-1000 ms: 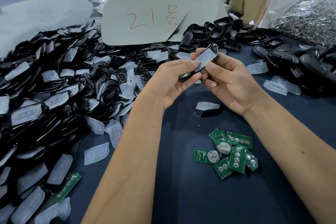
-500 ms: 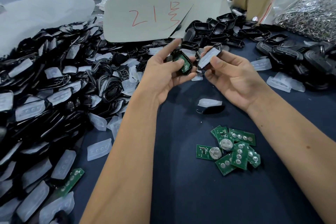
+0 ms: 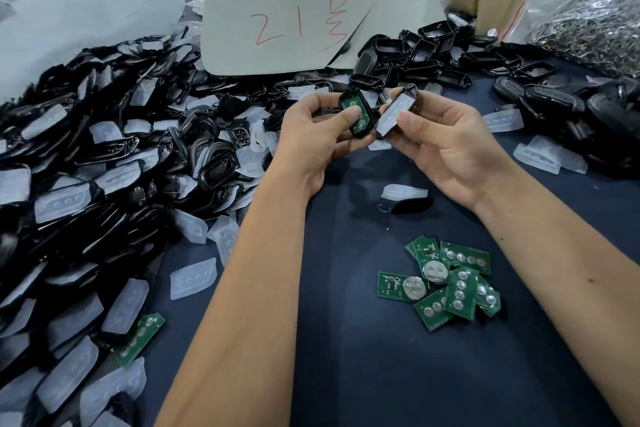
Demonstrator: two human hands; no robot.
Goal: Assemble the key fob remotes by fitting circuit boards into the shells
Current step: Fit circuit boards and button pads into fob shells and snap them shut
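Gripping a shell half (image 3: 356, 114) with its circuit board pressed in by the left hand (image 3: 317, 135), the padded cover (image 3: 394, 111) is pinched alongside by the right hand (image 3: 446, 142), presumably for closing.

The shell half (image 3: 356, 114) pinched in the left hand (image 3: 313, 142) is glossy black plastic around a matt green circuit board. The loose circuit boards (image 3: 450, 282) carry shiny metal coin cells. The button pads (image 3: 193, 278) look like translucent, frosted rubber. The tabletop (image 3: 398, 374) is matt dark-blue cloth.
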